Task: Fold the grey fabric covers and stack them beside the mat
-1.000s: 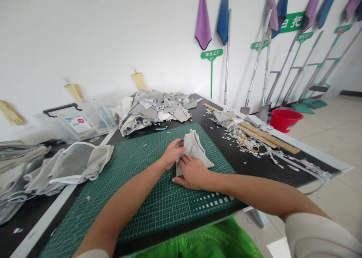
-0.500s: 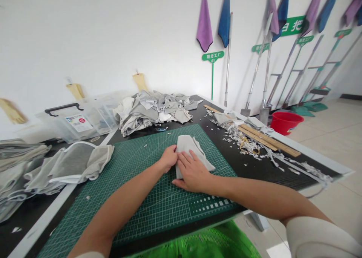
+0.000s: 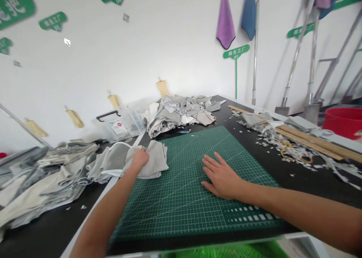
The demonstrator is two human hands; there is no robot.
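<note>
My left hand point(image 3: 140, 160) lies on a crumpled grey cloth piece point(image 3: 154, 163) at the left edge of the green cutting mat point(image 3: 192, 209), its fingers gathering the fabric. A grey, white-edged fabric piece point(image 3: 111, 162) touches that cloth on its left. My right hand point(image 3: 220, 177) rests flat on the mat, fingers spread, holding nothing. It is nearest to the mat's lower right area.
A heap of grey fabric point(image 3: 178, 116) lies beyond the mat, and folded cloth point(image 3: 48, 178) is stacked at the left. Fabric scraps point(image 3: 291, 148) and a wooden strip point(image 3: 311, 139) lie to the right. A clear plastic box point(image 3: 120, 126) stands at the back left; a red bucket point(image 3: 343, 122) stands beyond the table.
The grey cloth has moved left to the mat's edge with my left hand. My right hand has let go and lies apart on the mat. The view has turned left.
</note>
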